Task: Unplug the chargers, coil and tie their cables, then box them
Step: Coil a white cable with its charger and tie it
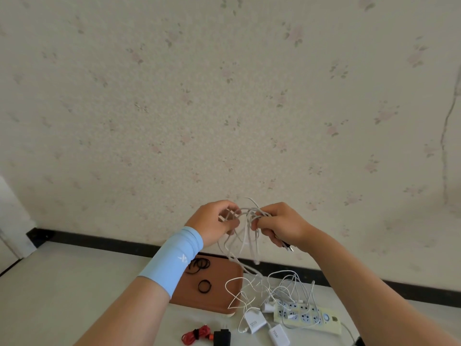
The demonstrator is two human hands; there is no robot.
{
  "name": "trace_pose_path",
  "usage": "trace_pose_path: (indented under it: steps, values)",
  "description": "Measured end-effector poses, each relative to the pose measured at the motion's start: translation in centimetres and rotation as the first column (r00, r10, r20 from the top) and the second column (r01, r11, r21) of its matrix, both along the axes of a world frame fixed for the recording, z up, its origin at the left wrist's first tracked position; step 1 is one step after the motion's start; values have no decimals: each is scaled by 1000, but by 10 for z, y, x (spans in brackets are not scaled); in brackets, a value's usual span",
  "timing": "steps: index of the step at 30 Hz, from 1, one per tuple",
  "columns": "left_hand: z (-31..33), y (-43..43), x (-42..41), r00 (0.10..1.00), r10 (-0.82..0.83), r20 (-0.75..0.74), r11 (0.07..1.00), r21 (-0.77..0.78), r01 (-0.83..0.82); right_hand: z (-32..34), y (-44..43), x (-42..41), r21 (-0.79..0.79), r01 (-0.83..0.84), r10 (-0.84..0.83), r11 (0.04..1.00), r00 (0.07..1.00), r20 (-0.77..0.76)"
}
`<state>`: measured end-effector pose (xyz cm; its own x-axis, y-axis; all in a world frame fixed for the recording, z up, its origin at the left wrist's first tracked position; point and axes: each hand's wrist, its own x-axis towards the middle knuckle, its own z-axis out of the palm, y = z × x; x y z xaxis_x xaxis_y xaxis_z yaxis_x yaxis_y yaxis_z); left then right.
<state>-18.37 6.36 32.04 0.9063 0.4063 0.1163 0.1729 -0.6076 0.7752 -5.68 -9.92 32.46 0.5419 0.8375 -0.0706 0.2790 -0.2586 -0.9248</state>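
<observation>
**Cable gathered in both hands above the clutter**

Nearest me, partly cut off by the frame's lower edge, lay a black charger (222,337) with its red cable (197,335) bundled. Just beyond sat the white chargers (254,323) beside the power strip (309,318), their leads a loose tangle (274,288) across the table (74,295). From my seat I could not tell whether any plug was seated in the strip. The brown tray (217,300) held black bands (199,265), kept within reach, I judged, for tying each coil.

Above all this, the white cable (247,221) was lifted off the table, probably so its loops could hang free while being gathered. The left hand (214,223) was curled round the top of the loops, pinching them. The right hand (282,226) gripped the neighbouring strands, with a dark connector (287,245) poking out beneath its fingers. The cable's tail ran down into the tangle, where I lost it. Behind was flowered wallpaper (224,96). No box was in view.
</observation>
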Motion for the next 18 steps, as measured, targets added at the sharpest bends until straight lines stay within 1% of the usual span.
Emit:
trace_pose_path:
  steps: [1, 2, 3, 4, 5, 6, 7, 8, 9, 10, 11, 12, 13, 14, 15, 16, 17, 18]
  values:
    - [2, 1, -1, 999, 23, 31, 990, -142, -18, 1, -1, 0, 47, 24, -24, 999, 1000, -18]
    - [4, 3, -2, 997, 60, 52, 955, -294, -42, 2, -2, 1, 90, 52, -50, 995, 998, -32]
    - [4, 7, -3, 994, 106, 30, 904, -420, -83, 3, -3, 3, 131, 81, -75, 988, 996, -45]
    - [5, 11, -5, 989, 141, -47, 861, -487, -146, 4, -3, 5, 164, 103, -95, 981, 994, -57]
    - [5, 14, -7, 971, 160, -177, 840, -492, -229, 4, -4, 6, 178, 117, -108, 977, 992, -61]
    - [3, 18, -10, 920, 152, -361, 880, -375, -292, 4, -4, 8, 167, 121, -113, 979, 992, -56]
    - [1, 20, -11, 825, 147, -545, 945, -170, -280, 4, -4, 9, 128, 112, -108, 985, 993, -43]
    - [-2, 21, -12, 746, 181, -641, 975, 15, -223, 3, -5, 10, 65, 90, -89, 994, 996, -21]
    - [-8, 22, -9, 753, 218, -621, 976, 130, -176, 0, -5, 9, -13, 58, -58, 998, 998, 8]
    - [-9, 22, -5, 835, 242, -494, 969, 163, -185, -2, -4, 8, -92, 19, -15, 996, 999, 44]
    - [-7, 21, -3, 922, 255, -290, 966, 129, -226, -4, -4, 6, -160, -18, 31, 987, 996, 79]
    - [-2, 16, -3, 961, 275, -32, 958, 92, -271, -5, -3, 4, -205, -50, 72, 978, 992, 100]
    - [6, 10, -3, 943, 272, 190, 954, 77, -291, -5, -2, 2, -220, -76, 100, 973, 990, 101]
    - [12, 5, -2, 922, 220, 320, 965, 64, -253, -4, -1, 1, -212, -98, 119, 972, 989, 88]
    - [16, -1, -2, 924, 126, 360, 988, 39, -150, -2, -1, 0, -191, -117, 132, 975, 989, 67]
    - [17, -7, -2, 949, 12, 315, 1000, -15, -8, 0, 0, -2, -163, -131, 140, 978, 989, 46]
    - [17, -13, -2, 972, -101, 212, 987, -98, 124, 2, 0, -2, -131, -140, 145, 981, 989, 31]
    - [13, -16, -1, 976, -193, 104, 964, -165, 208, 3, -1, -4, -102, -145, 148, 984, 989, 24]
